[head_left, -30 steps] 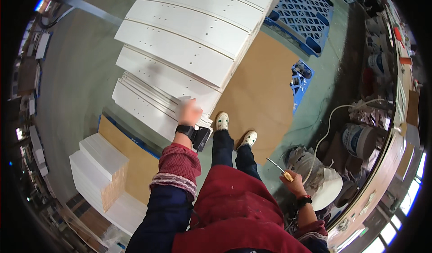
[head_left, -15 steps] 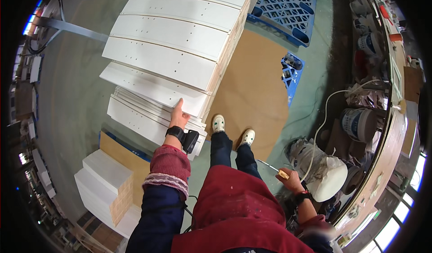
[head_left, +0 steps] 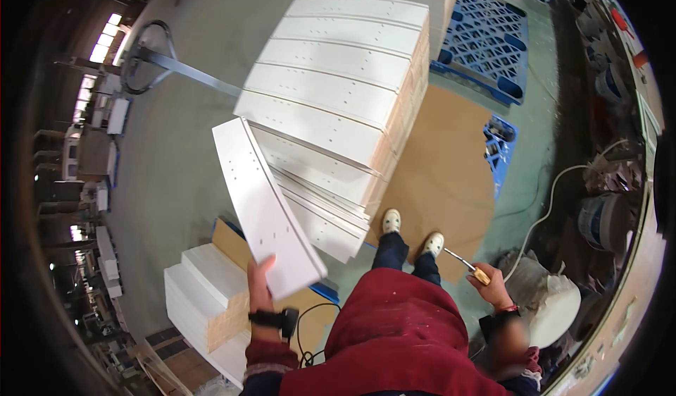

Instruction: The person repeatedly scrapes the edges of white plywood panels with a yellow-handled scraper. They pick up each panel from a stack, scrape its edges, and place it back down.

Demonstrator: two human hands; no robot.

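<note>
My left hand [head_left: 260,283] is closed on the near end of a long white panel [head_left: 255,195] with small drilled holes, its thumb lying on the upper face. The panel is lifted and slants toward the far left. Beside it stands a tall stack of similar white panels [head_left: 320,103], several rows wide, with lower pieces at its near end. My right hand [head_left: 495,290] is wrapped round a screwdriver [head_left: 482,276] with a yellowish handle, its thin metal shaft pointing up and left.
A smaller stack of white boards [head_left: 193,294] sits at the lower left. Brown sheet [head_left: 429,163] covers the floor by my shoes, with a blue plastic pallet [head_left: 486,40] beyond. At right are a wrapped white bundle [head_left: 542,301], a hose [head_left: 542,216] and a long workbench [head_left: 634,276].
My left hand has lifted a panel off the low row of the stack and swung it left, toward the smaller stack. The right hand still holds the screwdriver. The view has shifted left.
</note>
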